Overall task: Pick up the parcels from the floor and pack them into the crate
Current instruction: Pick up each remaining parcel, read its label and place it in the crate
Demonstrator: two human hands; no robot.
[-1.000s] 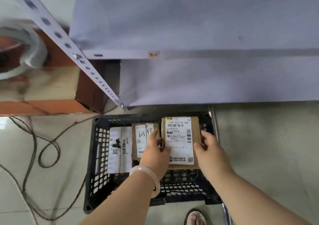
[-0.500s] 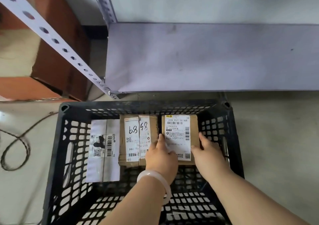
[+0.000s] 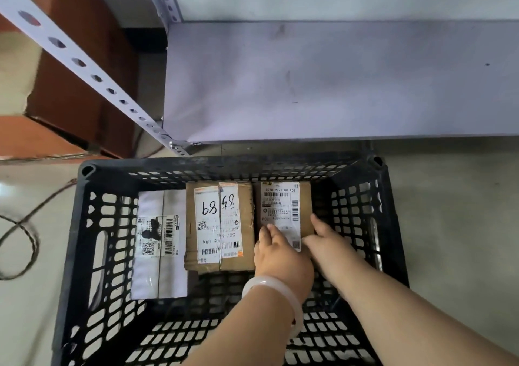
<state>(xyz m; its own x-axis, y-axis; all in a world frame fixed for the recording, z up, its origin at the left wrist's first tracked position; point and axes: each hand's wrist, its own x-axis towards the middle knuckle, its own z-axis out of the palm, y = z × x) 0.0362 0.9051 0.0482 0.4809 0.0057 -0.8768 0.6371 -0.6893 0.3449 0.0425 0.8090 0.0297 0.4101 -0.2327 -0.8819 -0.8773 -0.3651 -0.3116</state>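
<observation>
- starting at the left, what lies on the floor [image 3: 42, 194]?
- a dark cable [image 3: 35, 242] looped on the tiles. behind it is a brown cardboard box [image 3: 73, 84], beside a perforated shelf upright [image 3: 92, 76].
- and the crate?
- the black crate [image 3: 84, 225] stands on the floor just in front of the grey shelf [image 3: 337, 79]. three parcels sit in a row along its far wall. a white parcel [image 3: 160, 270] is at the left, a brown middle parcel [image 3: 247, 219] marked 68 58 is just beside it, and a brown third parcel [image 3: 306, 197] with a printed label is close against that one.
- the hands?
- both are on the third parcel's near end. the left hand [image 3: 280, 256], with a pale bracelet [image 3: 275, 295] on its wrist, has its fingers [image 3: 268, 232] bent over the label, gripping that end. the right hand [image 3: 328, 244] pinches the near right corner, thumb on top and one finger along the side.
- is it set down?
- i cannot tell whether it rests on the crate's bottom.
</observation>
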